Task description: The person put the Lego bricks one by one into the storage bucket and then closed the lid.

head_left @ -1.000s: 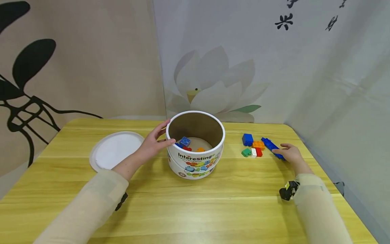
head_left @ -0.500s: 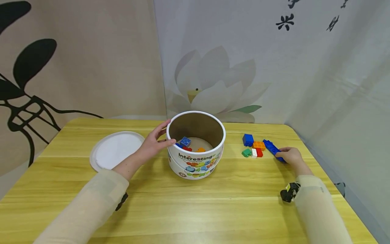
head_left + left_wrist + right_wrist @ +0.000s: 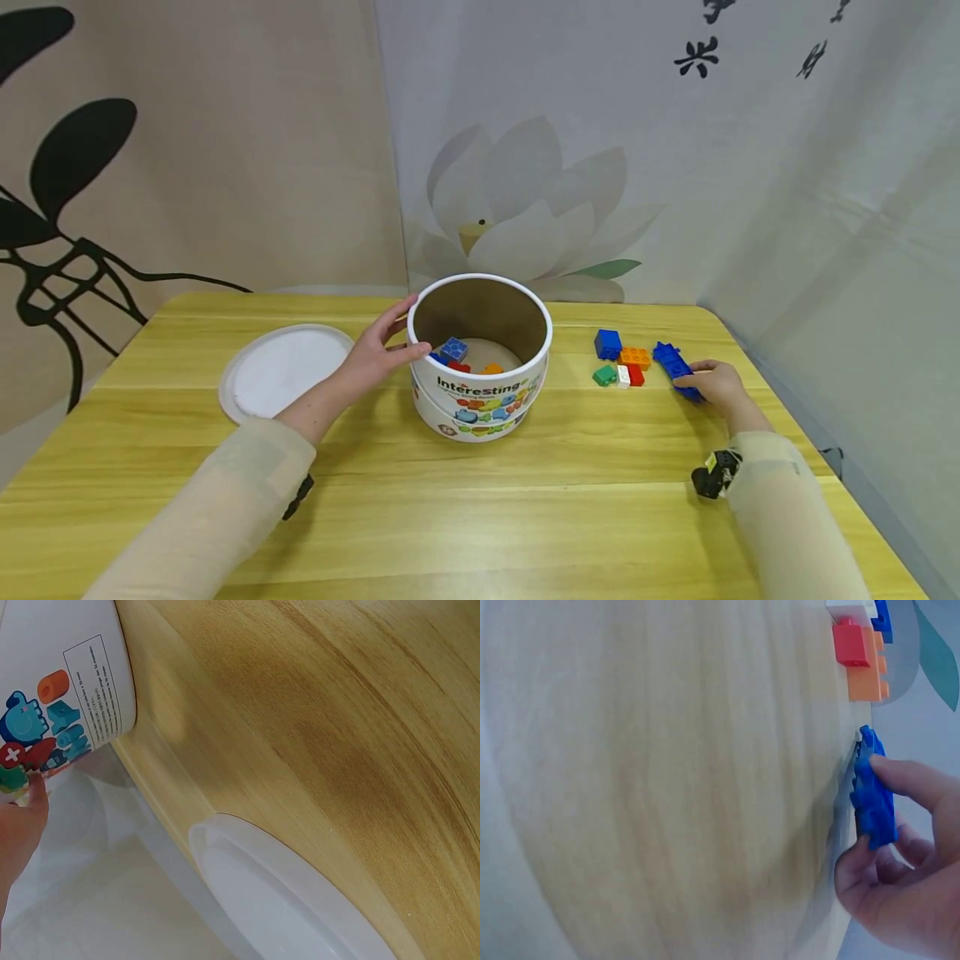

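My left hand (image 3: 372, 354) rests against the left side of a white toy bucket (image 3: 480, 407), fingers and thumb spread out at its rim. In the left wrist view, a fingertip touches the printed bucket wall (image 3: 97, 690). A few loose blue, red and orange blocks (image 3: 454, 350) lie inside. At the right, my right hand (image 3: 717, 386) pinches a long blue toy block (image 3: 670, 358) between thumb and fingers. The right wrist view has the blue block (image 3: 873, 796) tilted on its side close to the tabletop, its near end by the curled fingers.
Left of the bucket lies a round white lid (image 3: 288, 367). Between bucket and right hand is a small group: a blue block (image 3: 608, 343), an orange block (image 3: 634, 357), a red block (image 3: 636, 374), a white block (image 3: 624, 377) and a green block (image 3: 604, 375).
My right hand has taken hold of the long blue block and turned it, shifting it slightly away from the orange block. The left hand and bucket have stayed in place.
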{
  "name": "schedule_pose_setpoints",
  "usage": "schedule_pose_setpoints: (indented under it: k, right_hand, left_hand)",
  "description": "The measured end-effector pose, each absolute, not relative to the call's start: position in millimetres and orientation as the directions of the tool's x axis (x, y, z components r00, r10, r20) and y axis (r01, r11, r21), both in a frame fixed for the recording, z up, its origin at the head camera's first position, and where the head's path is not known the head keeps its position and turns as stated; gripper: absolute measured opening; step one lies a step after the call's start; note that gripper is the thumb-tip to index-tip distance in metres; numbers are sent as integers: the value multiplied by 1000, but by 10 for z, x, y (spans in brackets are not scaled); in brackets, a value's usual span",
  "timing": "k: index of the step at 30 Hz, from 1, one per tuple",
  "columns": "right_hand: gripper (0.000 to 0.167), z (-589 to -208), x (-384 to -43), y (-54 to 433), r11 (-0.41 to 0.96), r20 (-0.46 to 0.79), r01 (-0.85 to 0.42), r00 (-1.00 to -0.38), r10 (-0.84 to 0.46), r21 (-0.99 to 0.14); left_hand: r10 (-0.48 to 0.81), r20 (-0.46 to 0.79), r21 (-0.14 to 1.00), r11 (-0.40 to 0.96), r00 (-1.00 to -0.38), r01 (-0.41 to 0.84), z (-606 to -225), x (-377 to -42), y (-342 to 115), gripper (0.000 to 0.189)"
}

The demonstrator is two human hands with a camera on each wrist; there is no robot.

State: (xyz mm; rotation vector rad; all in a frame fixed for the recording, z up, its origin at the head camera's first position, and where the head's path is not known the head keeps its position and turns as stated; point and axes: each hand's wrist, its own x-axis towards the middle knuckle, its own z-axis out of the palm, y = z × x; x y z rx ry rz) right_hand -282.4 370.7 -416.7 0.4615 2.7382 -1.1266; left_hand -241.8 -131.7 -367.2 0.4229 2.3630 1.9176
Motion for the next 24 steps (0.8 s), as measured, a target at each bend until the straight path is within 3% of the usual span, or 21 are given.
schedule_pose_setpoints:
  k: [11, 16, 19, 24]
  right_hand:
    - [56, -4024, -2760, 3741, 401, -274, 336, -940, 203, -853]
    - [10, -3922, -2748, 3772, 242, -308, 338, -939, 155, -910]
    - [24, -3847, -2751, 3771, 206, -321, 347, -936, 146, -915]
    - [23, -3731, -2754, 3731, 178, -317, 341, -937, 147, -923]
  left_hand:
    - [265, 124, 966, 187, -956, 177, -3687, -2412, -1320, 73]
    - [265, 122, 964, 197, -956, 178, -3684, -2402, -1317, 73]
    - [264, 121, 963, 203, -957, 178, -3680, -2398, -1318, 73]
    - [264, 123, 964, 197, -957, 178, -3674, -2398, -1316, 72]
